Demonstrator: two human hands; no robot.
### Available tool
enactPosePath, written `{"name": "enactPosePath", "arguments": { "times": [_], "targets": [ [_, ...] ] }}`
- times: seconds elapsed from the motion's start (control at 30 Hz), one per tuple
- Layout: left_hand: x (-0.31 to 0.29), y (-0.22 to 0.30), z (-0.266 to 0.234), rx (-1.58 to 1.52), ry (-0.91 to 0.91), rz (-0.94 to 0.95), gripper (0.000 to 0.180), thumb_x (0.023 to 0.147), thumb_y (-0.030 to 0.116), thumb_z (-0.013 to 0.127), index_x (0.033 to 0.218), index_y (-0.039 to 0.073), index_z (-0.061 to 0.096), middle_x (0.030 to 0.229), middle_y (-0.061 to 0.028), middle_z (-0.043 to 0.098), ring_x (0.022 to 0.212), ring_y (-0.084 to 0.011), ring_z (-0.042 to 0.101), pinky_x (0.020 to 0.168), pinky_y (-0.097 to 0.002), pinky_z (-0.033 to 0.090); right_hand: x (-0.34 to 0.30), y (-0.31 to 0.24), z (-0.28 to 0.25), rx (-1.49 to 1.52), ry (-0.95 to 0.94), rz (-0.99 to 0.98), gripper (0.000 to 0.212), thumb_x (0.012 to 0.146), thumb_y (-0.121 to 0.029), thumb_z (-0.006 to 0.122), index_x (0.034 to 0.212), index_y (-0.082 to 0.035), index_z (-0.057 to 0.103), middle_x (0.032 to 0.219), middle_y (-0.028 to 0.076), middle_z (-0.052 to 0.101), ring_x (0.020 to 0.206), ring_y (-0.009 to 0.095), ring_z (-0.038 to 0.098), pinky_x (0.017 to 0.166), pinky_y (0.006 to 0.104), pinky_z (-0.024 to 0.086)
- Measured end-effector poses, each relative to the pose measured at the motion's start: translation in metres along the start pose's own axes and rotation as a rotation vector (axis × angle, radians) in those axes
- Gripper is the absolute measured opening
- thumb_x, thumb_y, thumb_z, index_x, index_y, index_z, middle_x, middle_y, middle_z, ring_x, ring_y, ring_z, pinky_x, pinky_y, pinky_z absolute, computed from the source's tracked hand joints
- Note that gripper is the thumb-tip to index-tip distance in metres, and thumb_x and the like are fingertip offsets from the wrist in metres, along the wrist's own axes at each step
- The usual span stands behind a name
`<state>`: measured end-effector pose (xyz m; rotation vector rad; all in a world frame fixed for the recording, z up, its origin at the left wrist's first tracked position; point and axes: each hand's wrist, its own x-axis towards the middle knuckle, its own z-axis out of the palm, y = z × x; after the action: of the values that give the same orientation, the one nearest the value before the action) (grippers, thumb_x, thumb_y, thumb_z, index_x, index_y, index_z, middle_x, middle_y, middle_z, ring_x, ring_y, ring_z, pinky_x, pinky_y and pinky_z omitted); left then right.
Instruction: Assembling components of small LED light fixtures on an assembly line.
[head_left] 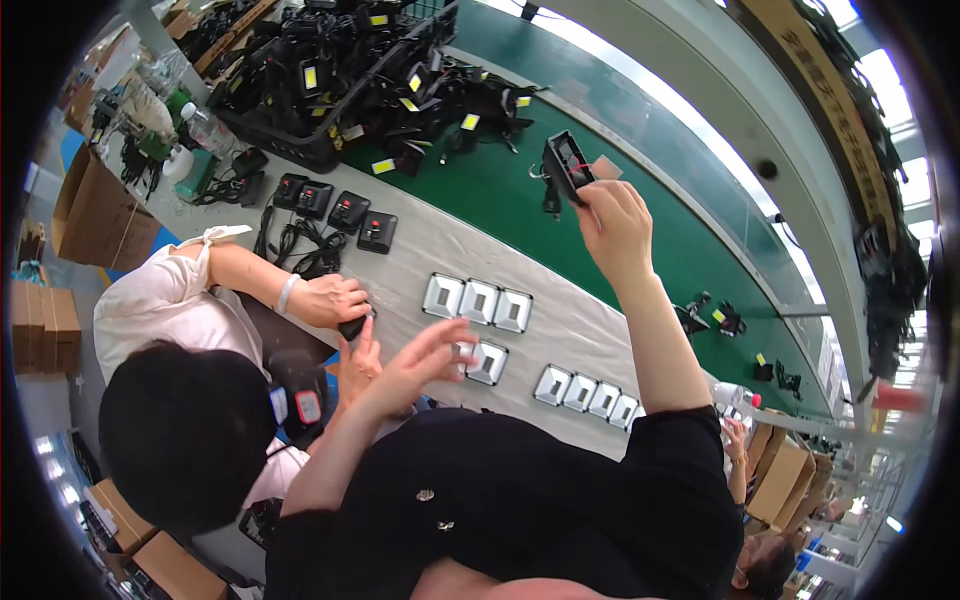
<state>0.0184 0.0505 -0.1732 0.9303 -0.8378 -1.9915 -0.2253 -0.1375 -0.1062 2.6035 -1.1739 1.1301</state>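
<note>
My right hand (pixel 612 215) is raised over the green belt and pinches the near end of a black rectangular housing (pixel 566 158). Its hollow side shows red wire inside, and a small brownish flap sticks out beside it. My left hand (pixel 425 362) is lower and to the left, slightly blurred, with its fingers apart and nothing in them. Those fingertips overlap the edge of a square silver reflector with a dark rim (pixel 488 363); whether they touch it I cannot tell. Just beyond lies a row of three like reflectors (pixel 480 303).
More reflectors (pixel 570 388) line the grey table to the right. A co-worker in white (pixel 160 300) sits close at left, hands on a small black part. Black lamp units (pixel 349 212) with cables lie beyond. A black crate (pixel 300 150) of cabled parts stands at far left.
</note>
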Motion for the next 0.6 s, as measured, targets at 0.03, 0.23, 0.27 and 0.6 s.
{"name": "enactPosePath", "arguments": {
  "times": [0.03,0.23,0.27,0.6],
  "targets": [
    [0.011,0.011,0.016,0.009,-0.029,0.081,0.056,0.094,0.033,0.044,0.142,0.011,0.024,0.132,-0.0118,0.043,0.114,-0.0248,0.052,0.089,-0.0339,0.043,-0.008,-0.014,-0.022,-0.013,0.038,-0.054,0.019,0.065,-0.003,0.066,0.081,-0.009,0.059,0.078,0.004,0.057,0.074,0.025,0.056,0.063,0.0371,0.045],
    [0.057,0.064,0.125,-0.350,-0.329,0.326,0.061,0.096,0.032,0.043,0.144,0.017,0.010,0.134,-0.0096,0.037,0.114,-0.0237,0.049,0.093,-0.0404,0.042,-0.056,-0.085,-0.105,-0.002,0.090,-0.250,0.029,0.056,0.000,0.065,0.085,-0.004,0.065,0.076,0.006,0.058,0.065,0.023,0.057,0.055,0.0324,0.044],
    [0.056,0.071,0.141,-0.334,-0.276,0.287,0.053,0.096,0.030,0.042,0.142,0.016,0.019,0.128,-0.0084,0.043,0.112,-0.0216,0.050,0.092,-0.0408,0.043,-0.065,-0.091,-0.114,-0.001,0.051,-0.258,0.035,0.056,-0.001,0.064,0.090,-0.003,0.065,0.079,0.006,0.058,0.068,0.022,0.057,0.056,0.0304,0.044],
    [0.024,0.059,0.204,-0.115,-0.159,0.277,0.047,0.090,0.011,0.047,0.134,0.007,0.031,0.122,-0.0105,0.047,0.109,-0.0200,0.052,0.088,-0.0384,0.047,-0.117,-0.112,-0.197,0.165,0.189,0.306,0.033,0.071,-0.007,0.069,0.101,-0.003,0.056,0.096,0.012,0.059,0.086,0.028,0.056,0.070,0.0359,0.045]
  ]
}}
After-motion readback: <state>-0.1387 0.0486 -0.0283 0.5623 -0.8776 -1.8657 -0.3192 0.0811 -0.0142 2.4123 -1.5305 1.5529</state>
